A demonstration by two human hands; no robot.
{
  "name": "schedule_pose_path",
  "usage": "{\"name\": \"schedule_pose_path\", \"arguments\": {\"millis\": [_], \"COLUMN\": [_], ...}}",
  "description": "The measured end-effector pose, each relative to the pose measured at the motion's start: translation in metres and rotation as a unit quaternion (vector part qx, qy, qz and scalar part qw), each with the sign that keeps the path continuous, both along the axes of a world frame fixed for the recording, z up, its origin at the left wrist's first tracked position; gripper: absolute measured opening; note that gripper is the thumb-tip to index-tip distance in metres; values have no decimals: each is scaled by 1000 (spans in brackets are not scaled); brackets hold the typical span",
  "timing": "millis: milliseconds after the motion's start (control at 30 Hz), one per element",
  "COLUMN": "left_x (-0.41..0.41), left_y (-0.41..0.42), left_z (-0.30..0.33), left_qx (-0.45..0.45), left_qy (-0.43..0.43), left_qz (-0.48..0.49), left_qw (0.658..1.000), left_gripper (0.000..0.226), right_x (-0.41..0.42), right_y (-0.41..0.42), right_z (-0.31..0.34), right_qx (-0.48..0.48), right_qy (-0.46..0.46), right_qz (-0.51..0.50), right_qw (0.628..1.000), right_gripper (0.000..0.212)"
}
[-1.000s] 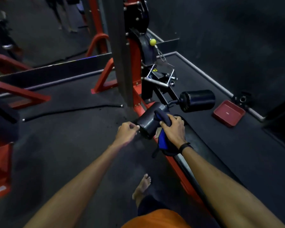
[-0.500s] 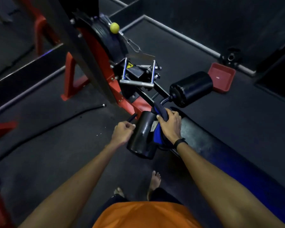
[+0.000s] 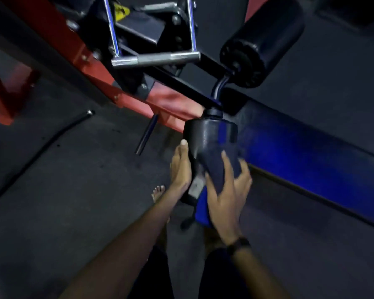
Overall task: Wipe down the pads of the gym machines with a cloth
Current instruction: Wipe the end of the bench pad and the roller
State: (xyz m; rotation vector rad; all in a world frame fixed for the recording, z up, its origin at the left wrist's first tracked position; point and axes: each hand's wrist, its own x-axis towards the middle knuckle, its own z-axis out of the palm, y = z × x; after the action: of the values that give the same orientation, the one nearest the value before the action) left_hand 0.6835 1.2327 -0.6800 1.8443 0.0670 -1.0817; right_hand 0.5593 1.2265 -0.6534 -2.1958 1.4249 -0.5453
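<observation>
A black roller pad [image 3: 205, 139] sticks out toward me from the machine's black arm. A blue cloth [image 3: 218, 167] is draped over its near right side. My right hand [image 3: 227, 190] presses the cloth against the pad with spread fingers curving round it. My left hand [image 3: 180, 167] lies flat along the pad's left side, fingers straight. A second black roller pad [image 3: 261, 42] sits farther back on the right.
The long black bench pad [image 3: 311, 156] runs off to the right, lit blue. A chrome handle [image 3: 156, 58] hangs by the red frame [image 3: 58, 39]. A thin black bar [image 3: 146, 134] and a cable [image 3: 52, 139] lie on the dark floor. My bare foot [image 3: 158, 192] stands below the pad.
The view has moved much closer to the roller pad. My left hand went from a curled fist beside the pad to lying flat on it. My right hand with the cloth slid toward the pad's near end.
</observation>
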Motion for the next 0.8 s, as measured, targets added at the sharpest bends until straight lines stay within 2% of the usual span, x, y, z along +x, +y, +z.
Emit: {"name": "schedule_pose_path", "arguments": {"millis": [100,167,267,333,400,500,567,733,800], "left_x": [-5,-3,1,1,-1,-4,-1,3,5], "left_y": [6,5,1,2,5,7,6,7,8], "left_z": [-9,-10,-17,-25,-31,-32,-32,-49,-50], "left_qx": [1,1,-9,-11,-12,-20,-29,-62,-90], "left_qy": [-22,-38,-49,-45,-35,-23,-4,69,92], "left_qz": [6,3,1,11,18,7,16,39,50], "left_qw": [1000,999,999,999,999,1000,999,995,990], "left_gripper": [55,55,55,66,78,89,91,94,89], "right_x": [-22,1,55,62,37,-17,-27,47,56], "right_y": [41,0,-99,-115,-74,21,32,-113,-128], "right_z": [-1,-3,-5,-11,-17,-12,-6,-18,-23], "right_qx": [78,72,49,40,40,104,117,69,58], "right_qy": [-44,-73,-103,-103,-101,-86,-83,-122,-137], "right_qz": [-34,-54,-101,-91,-62,-67,-59,-88,-79], "right_qw": [995,993,988,990,992,989,988,986,986], "right_gripper": [63,61,69,67,63,62,61,67,68]}}
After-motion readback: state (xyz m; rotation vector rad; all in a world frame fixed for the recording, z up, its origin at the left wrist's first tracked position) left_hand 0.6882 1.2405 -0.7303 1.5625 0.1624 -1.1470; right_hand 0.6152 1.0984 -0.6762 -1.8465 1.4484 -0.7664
